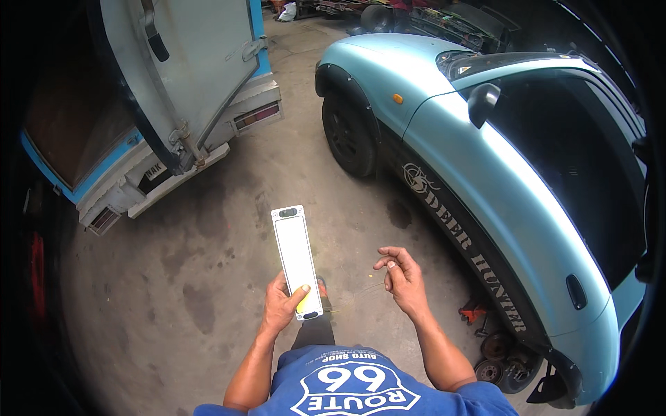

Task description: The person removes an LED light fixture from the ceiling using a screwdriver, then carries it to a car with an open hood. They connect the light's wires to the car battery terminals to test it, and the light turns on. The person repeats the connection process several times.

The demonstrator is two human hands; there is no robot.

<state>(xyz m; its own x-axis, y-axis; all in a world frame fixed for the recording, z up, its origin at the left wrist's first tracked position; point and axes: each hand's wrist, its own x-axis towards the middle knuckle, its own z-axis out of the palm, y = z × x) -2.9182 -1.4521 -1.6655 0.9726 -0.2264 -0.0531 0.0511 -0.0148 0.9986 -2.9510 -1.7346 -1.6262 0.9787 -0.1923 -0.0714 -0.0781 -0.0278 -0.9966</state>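
My left hand (282, 302) grips the lower end of a long, flat white panel (294, 253). Its thumb presses on the bright face, beside a yellow patch, and the fingers go behind the edge. The panel has a pale frame with a dark oval at each end; it stands nearly upright in the picture, tilted slightly left. Off to the right, apart from the panel, my right hand (404, 279) is raised over the floor with nothing in it. Its fingers are loosely bent and point left, the thumb a little apart from them.
A light blue car (444, 132) with a dark lower side stands close on my right. At the back left is a truck body (201, 62) with a grey door swung out. A red jack-like part (472, 314) and round metal wheel parts (494, 353) lie beside the car. Dark stains mark the concrete floor (187, 277).
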